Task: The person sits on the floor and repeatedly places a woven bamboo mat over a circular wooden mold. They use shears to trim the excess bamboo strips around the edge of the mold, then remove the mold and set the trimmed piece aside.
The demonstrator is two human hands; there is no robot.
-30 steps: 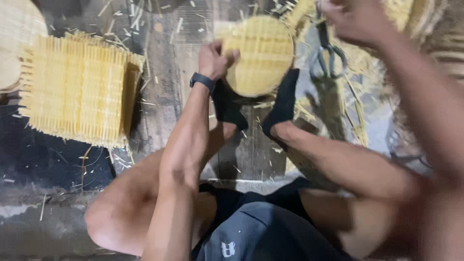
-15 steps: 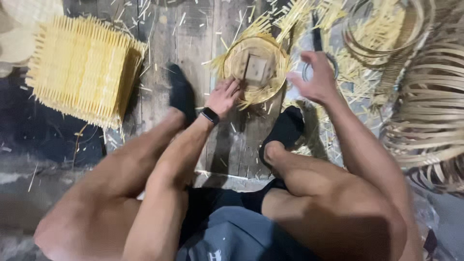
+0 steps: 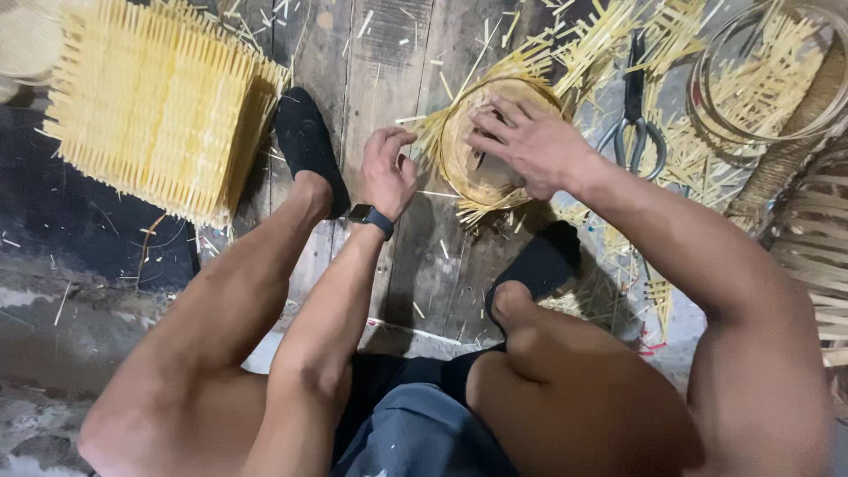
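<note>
Person seated low on a wooden plank floor (image 3: 389, 53), knees drawn up, viewed from above.

Largest item: a square stack of woven bamboo mats (image 3: 159, 106), pale yellow, upper left, strip ends bristling from every edge. It lies partly on the planks and partly on a dark patch of ground. Its top left corner is cut off by the frame edge.

Right edge: coiled bamboo hoops (image 3: 760, 79) and a bundle of flat strips (image 3: 817, 238), both cropped by the frame; how far they run cannot be told.

Centre: a small round bamboo basket (image 3: 481, 141), unfinished, loose strip ends fanning out round its rim. It sits on the planks between the feet, just ahead of the right foot in a black shoe (image 3: 539, 265). Its near side is covered by the right hand. A dark object lies inside; what it is cannot be made out.

Dark metal shears (image 3: 634, 106) lie just right of the basket, among scattered splints.

Right hand (image 3: 530, 146): fingers spread, laid across the basket rim, grip pressing on it rather than closed round it.

Left hand (image 3: 387, 172): fingers curled in loosely, just left of the basket and not touching it; whether it pinches a splint cannot be told. A black wristwatch (image 3: 371, 217) is on that wrist.

No labels or packages are visible.
</note>
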